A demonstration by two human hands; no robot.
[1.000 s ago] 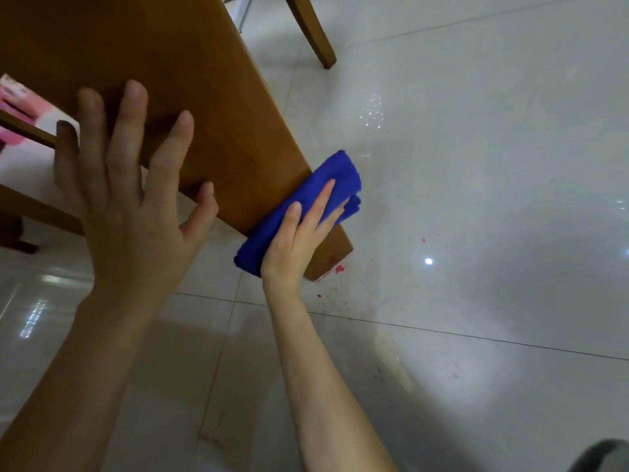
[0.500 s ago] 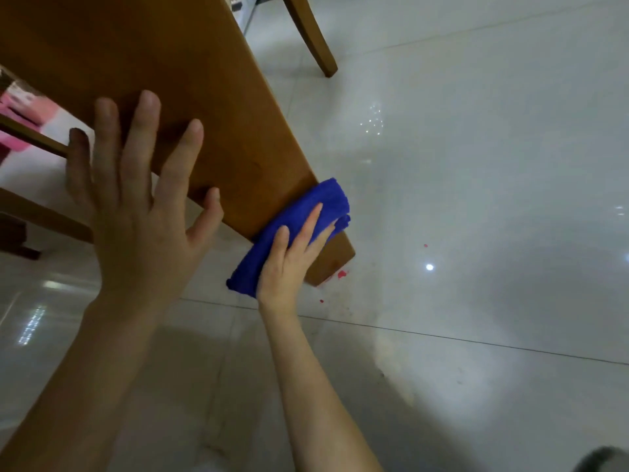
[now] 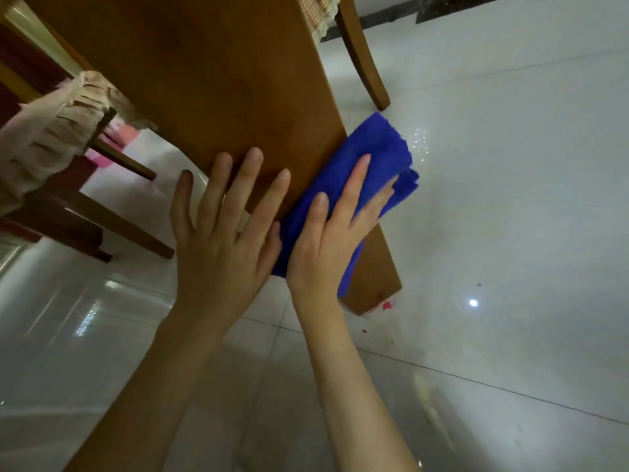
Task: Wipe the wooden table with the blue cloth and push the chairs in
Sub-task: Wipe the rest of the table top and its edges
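Note:
A wide wooden panel of the table (image 3: pixel 211 83) slopes down to the white floor. The blue cloth (image 3: pixel 371 158) is folded over the panel's right edge. My right hand (image 3: pixel 337 229) presses flat on the cloth with straight fingers. My left hand (image 3: pixel 221 229) lies flat on the wood just left of it, fingers spread, its thumb close to the right hand. A chair with a beige frilled seat cover (image 3: pixel 51 141) stands at the left, and another chair's wooden leg (image 3: pixel 366 59) shows at the top right.
Glossy white floor tiles (image 3: pixel 493 199) spread to the right and below. Small red spots (image 3: pixel 386 305) mark the floor at the panel's foot. Chair rungs and legs (image 3: pixel 102 216) cross the left side under the table.
The cloth and my right hand have slid up along the panel's edge. My left hand has moved right, close beside the right hand. The view has shifted, showing the chair at left.

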